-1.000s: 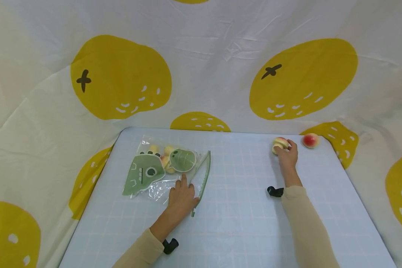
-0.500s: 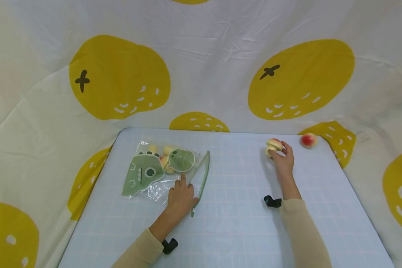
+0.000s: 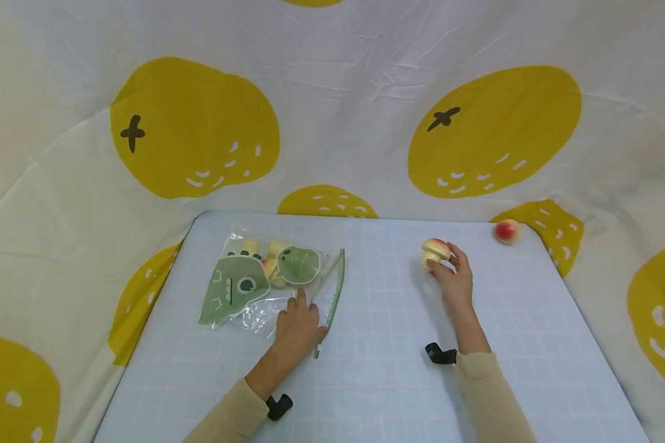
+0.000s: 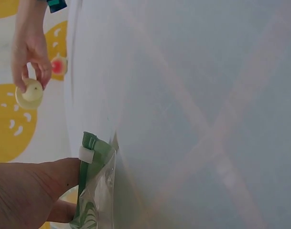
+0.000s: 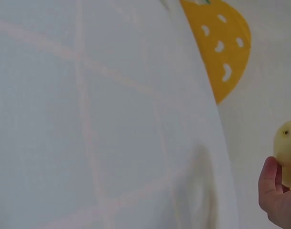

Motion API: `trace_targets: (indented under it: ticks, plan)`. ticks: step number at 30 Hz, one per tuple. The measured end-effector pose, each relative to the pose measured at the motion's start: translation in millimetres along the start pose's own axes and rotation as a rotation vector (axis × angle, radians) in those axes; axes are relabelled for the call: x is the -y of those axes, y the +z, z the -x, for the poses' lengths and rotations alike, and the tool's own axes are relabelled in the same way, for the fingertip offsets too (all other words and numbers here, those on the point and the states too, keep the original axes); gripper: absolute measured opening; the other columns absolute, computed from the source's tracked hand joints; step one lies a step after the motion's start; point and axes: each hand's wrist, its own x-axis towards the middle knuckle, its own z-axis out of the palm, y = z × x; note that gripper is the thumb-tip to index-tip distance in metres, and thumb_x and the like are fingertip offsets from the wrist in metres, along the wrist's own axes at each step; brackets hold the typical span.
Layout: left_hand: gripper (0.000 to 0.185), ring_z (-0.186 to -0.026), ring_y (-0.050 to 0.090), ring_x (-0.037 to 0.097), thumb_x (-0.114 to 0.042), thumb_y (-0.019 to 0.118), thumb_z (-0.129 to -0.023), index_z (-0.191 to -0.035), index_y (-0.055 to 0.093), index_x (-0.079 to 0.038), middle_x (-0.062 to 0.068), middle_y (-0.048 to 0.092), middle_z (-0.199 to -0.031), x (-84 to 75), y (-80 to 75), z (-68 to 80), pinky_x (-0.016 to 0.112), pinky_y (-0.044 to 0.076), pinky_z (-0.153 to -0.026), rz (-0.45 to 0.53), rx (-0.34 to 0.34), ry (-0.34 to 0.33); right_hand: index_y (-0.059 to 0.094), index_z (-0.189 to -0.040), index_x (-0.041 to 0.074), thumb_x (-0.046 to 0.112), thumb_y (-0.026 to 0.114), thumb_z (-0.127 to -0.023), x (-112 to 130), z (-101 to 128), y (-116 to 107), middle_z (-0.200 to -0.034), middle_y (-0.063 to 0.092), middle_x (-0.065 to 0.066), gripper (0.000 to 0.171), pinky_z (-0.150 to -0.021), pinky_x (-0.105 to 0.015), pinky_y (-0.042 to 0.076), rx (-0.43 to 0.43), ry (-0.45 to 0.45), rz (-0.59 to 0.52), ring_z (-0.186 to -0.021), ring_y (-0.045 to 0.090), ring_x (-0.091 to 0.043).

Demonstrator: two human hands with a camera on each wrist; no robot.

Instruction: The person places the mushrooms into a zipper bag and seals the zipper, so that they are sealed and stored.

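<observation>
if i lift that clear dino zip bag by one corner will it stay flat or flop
Probably flops: the clear plastic zip bag with green dinosaur prints looks thin and crinkled. The small toy fruits inside would likely slide to the low end. The left hand presses it flat.

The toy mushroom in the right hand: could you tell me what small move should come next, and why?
Probably carry the toy mushroom leftward to the zip bag mouth: the right hand grips it above the table, while the left hand presses the bag beside its opening.

We see a pale blue gridded mat (image 3: 377,381), a clear green-dinosaur zip bag (image 3: 266,286), a red-capped cream toy mushroom (image 3: 435,252), a red-yellow peach (image 3: 507,231), and a white yellow-fruit cloth (image 3: 332,104).
</observation>
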Motion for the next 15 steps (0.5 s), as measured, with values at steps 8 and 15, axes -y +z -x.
trace_targets:
  ticks: [8, 15]
  plan:
    - [0.064, -0.112, 0.053, 0.042, -0.047, 0.079, -0.083, -0.115, 0.065, 0.007, 0.034, 0.040, -0.141, 0.2, -0.7, -0.5, 0.047, 0.053, -0.074, -0.013, 0.003, -0.008, 0.042, -0.150, 0.009, -0.008, 0.072, -0.087, -6, 19, 12, -0.127, 0.047, -0.008, 0.071, -0.075, -0.022, 0.055, 0.100, -0.057, -0.037, -0.087, 0.062, -0.012]
    - [0.067, -0.111, 0.053, 0.042, -0.047, 0.080, -0.082, -0.119, 0.065, 0.008, 0.033, 0.041, -0.140, 0.0, 0.0, -0.4, 0.047, 0.053, -0.073, -0.005, -0.017, -0.006, 0.041, -0.149, 0.009, -0.006, 0.072, -0.088, -13, 28, 26, -0.128, 0.045, -0.010, 0.071, -0.080, -0.024, 0.055, 0.176, -0.045, -0.035, -0.090, 0.062, -0.012]
